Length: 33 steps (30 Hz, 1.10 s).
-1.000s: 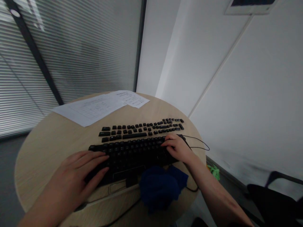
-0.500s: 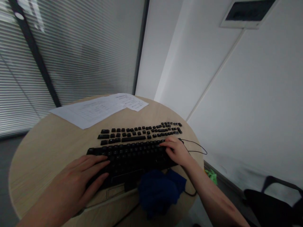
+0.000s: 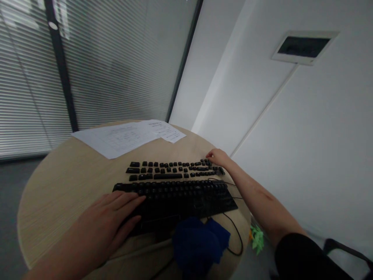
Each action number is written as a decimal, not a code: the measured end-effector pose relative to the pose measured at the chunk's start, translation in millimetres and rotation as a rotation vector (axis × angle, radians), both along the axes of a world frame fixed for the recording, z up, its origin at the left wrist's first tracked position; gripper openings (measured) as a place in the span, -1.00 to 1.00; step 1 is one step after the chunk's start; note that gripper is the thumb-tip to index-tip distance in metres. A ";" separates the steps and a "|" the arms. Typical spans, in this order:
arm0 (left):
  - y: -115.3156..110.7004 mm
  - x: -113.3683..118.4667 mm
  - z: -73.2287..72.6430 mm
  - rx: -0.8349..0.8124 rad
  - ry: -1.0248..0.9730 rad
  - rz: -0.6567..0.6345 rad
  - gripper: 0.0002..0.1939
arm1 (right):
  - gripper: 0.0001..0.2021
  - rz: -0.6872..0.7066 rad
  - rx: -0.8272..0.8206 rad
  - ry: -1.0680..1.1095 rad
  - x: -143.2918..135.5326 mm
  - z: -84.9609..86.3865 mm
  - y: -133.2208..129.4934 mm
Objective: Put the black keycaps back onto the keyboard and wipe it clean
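A black keyboard point(image 3: 186, 208) lies across the table in front of me, its lower part bare of keys and a row of keys along its far side. My left hand point(image 3: 116, 212) rests flat on the keyboard's left end, fingers stretched out. Beyond the keyboard, loose black keycaps point(image 3: 167, 176) are laid out in rows, with a long spacebar among them. At the far right of these rows is my right hand point(image 3: 218, 156), thumb and fingers pinched together over the small keycaps. Whether a keycap is between the fingertips is too small to tell.
A crumpled blue cloth point(image 3: 201, 243) lies at the table's near edge, in front of the keyboard. Black cable point(image 3: 240, 237) loops on the right. Printed paper sheets point(image 3: 125, 138) lie at the back left of the round wooden table point(image 3: 52, 194). A white wall point(image 3: 291, 155) stands right.
My right hand has left the keyboard's right side and reached forward to the far-right keycaps. My left hand stays on the keyboard. The view has shifted slightly.
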<state>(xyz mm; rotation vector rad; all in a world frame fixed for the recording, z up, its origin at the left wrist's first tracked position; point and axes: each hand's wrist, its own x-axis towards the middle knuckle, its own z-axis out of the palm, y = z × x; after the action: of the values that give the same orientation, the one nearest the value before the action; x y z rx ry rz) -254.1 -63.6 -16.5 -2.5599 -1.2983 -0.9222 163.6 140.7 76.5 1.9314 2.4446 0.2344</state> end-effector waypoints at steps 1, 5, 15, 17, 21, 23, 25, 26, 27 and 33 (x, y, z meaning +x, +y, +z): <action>-0.3 0.6 0.2 -0.011 -0.007 -0.003 -0.59 | -0.78 -0.009 -0.022 -0.016 -0.3 -1.6 8.3; -0.1 -0.2 -1.6 0.011 -0.005 -0.014 -0.65 | -0.77 -0.022 -0.107 -0.056 0.2 -9.8 30.2; -3.8 -6.8 -1.5 -0.004 -0.061 -0.069 -0.60 | -0.73 -0.020 -0.191 -0.074 -1.2 -21.6 48.3; -3.2 -8.2 -1.0 -0.004 -0.075 -0.094 -0.57 | -0.75 -0.018 -0.196 -0.068 -1.9 -22.5 49.4; 1.6 -11.6 -1.1 -0.058 -0.045 -0.128 -0.59 | -0.80 -0.007 -0.192 -0.037 -3.1 -24.9 49.1; 3.8 -13.5 -2.1 -0.077 -0.032 -0.120 -0.58 | -0.81 -0.002 -0.181 -0.016 -5.4 -25.4 48.4; 4.4 -14.9 -3.1 -0.087 -0.018 -0.122 -0.55 | -0.84 0.003 -0.161 0.008 -9.5 -23.2 47.4; 4.0 -15.2 -3.3 -0.088 -0.024 -0.118 -0.54 | -0.84 0.005 -0.145 0.020 -11.9 -20.5 46.3; 3.0 -15.2 -3.1 -0.089 -0.041 -0.107 -0.54 | -0.84 0.008 -0.125 0.035 -14.1 -16.8 44.4; -7.2 -12.5 7.2 -0.123 -0.254 0.008 -0.51 | -0.75 0.048 0.064 0.204 -8.1 10.4 -9.5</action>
<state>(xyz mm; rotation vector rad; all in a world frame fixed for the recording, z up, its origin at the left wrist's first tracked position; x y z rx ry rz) -266.6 -70.8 -9.3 -2.5918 -1.4716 -1.2364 155.6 131.2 86.9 2.0163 2.6428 0.1231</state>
